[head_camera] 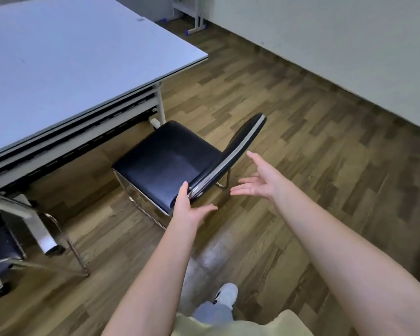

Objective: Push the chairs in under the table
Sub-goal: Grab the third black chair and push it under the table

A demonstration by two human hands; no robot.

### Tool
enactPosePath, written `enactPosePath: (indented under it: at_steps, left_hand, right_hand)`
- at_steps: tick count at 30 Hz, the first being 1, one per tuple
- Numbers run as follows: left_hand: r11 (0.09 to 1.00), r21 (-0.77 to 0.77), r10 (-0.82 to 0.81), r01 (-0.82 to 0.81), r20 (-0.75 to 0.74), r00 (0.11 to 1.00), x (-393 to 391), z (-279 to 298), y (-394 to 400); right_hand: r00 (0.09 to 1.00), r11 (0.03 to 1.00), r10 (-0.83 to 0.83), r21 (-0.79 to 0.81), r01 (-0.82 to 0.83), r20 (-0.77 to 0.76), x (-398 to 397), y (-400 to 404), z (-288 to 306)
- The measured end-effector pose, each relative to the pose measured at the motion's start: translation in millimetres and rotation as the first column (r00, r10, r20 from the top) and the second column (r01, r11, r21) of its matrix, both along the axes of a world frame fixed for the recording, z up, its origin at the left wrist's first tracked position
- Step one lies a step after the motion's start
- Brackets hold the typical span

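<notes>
A black padded chair (166,157) with a chrome frame stands on the floor beside the corner of the grey table (66,59), its seat pulled out from under the tabletop. The backrest (240,144) faces me. My left hand (188,209) is open at the near end of the backrest, its thumb touching the top edge. My right hand (260,179) hovers open just behind the backrest, palm toward the chair, not touching it.
A second black chair (0,243) with a chrome frame sits at the lower left, partly under the table. White table legs (159,105) stand close to the chair seat. A wall runs along the right, and wooden floor lies between it and the chair.
</notes>
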State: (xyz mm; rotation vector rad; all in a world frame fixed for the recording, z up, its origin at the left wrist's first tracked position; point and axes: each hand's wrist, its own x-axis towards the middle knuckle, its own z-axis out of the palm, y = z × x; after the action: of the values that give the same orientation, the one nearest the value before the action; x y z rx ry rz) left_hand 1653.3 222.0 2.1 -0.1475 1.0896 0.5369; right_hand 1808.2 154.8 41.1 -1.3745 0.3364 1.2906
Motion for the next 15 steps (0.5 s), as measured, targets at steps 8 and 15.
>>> enactPosePath:
  at_steps: [8,15]
  left_hand:
    - [0.950,-0.112,0.276,-0.292,-0.141,0.951,55.4,-15.0,31.7]
    - [0.923,-0.060,0.357,-0.380,-0.235,0.904,66.1,-30.0,42.7]
  right_hand:
    - [0.992,0.990,0.130,-0.062,-0.129,0.000,91.8,85.4,-15.0]
    - [0.933,0.911,0.359,-0.206,-0.356,-0.026,131.7,130.8,-39.2]
